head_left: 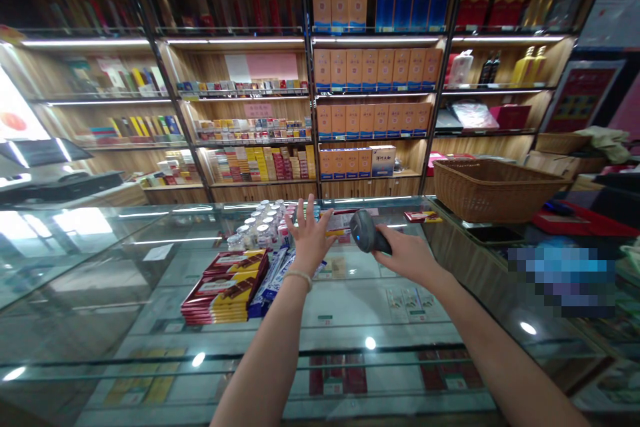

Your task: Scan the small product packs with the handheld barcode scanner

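Note:
My left hand (309, 238) is raised over the glass counter with its fingers spread, holding nothing; a pale band circles the wrist. Just beyond and to its left stand several small clear bottles with white lids (263, 230). My right hand (407, 253) is wrapped round the handle of a dark barcode scanner (367, 232), whose head points left and shows a small blue light. Left of my left forearm lie stacked red and yellow chocolate packs (227, 285), with blue and white packets (274, 280) beside them. Behind the scanner lies a partly hidden flat pack.
A wicker basket (495, 190) sits at the right on the counter's far side. Near it lies a red and yellow pack (423, 217). Shelves with orange boxes (377, 70) line the back wall. A dark machine (65, 187) stands at the left.

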Demonstrator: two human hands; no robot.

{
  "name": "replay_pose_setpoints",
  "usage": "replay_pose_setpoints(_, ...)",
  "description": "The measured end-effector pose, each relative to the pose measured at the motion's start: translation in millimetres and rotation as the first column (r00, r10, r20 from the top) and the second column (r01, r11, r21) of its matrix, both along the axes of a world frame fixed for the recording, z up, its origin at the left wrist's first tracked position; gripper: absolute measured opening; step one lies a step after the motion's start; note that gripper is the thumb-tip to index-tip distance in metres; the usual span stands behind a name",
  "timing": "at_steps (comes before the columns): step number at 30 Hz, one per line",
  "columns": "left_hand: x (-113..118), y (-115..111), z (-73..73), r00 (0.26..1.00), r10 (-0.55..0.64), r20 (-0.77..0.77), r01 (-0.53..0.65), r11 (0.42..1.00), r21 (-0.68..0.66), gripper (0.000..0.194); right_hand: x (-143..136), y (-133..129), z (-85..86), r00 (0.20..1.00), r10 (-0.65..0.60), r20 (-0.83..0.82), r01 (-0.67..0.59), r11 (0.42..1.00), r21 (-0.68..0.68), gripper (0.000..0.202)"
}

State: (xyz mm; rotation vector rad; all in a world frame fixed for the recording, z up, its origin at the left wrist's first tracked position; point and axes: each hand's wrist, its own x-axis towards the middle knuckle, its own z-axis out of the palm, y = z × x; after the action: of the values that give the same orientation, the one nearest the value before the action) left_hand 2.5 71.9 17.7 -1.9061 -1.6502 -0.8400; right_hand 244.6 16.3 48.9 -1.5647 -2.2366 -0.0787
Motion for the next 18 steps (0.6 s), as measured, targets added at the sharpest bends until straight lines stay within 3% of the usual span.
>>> replay_pose_setpoints(11, -1, 0, 2.9, 1.000, 0.011, -0.001, -0.011, 1.000, -0.023, 0.070, 4, -1, -4.8, 0.996, 0.049, 0.068, -0.042, 0.995, -0.094, 0.045)
replay_pose_setpoints(15, -1, 0, 2.4, 1.000, 0.014, 0.002, -0.014, 1.000, -0.026, 0.070, 6, 7, -15.5, 0.984, 0.166, 0.072, -0.164, 0.986, -0.023, 0.042)
replay_pose_setpoints(18, -1, 1, 2.2, 1.000, 0.016, -0.003, -0.016, 1.000, -0.024, 0.069, 6, 9, -21.0, 0.980, 0.168, 0.106, -0.170, 0.985, 0.010, 0.041)
